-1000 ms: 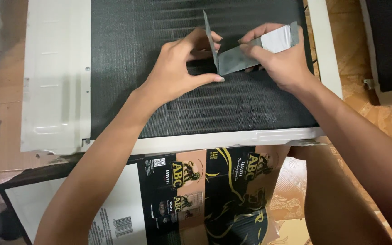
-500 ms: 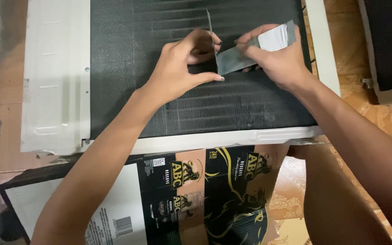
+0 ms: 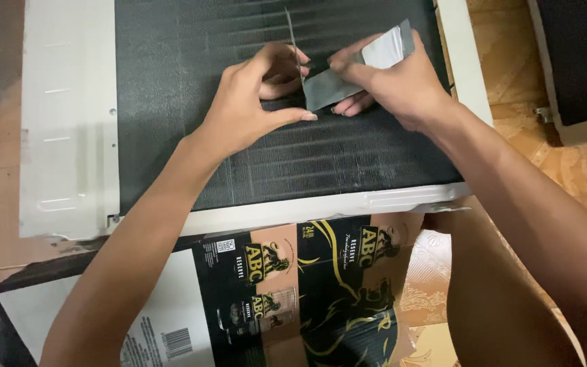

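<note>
A: What do the hands do?

B: The left hand (image 3: 249, 102) presses flat on the black fin panel (image 3: 171, 102). The right hand (image 3: 388, 85) pinches a thin grey metal strip (image 3: 327, 85), standing in the fins.

A: Any danger?

B: The strip might slip and bend fins, or cut fingers.

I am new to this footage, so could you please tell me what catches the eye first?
Both hands meet at top centre on a dark finned panel in a white frame: the right hand grips a folded grey metal strip, the left hand presses beside it. Below lies a flattened black printed carton.
</note>
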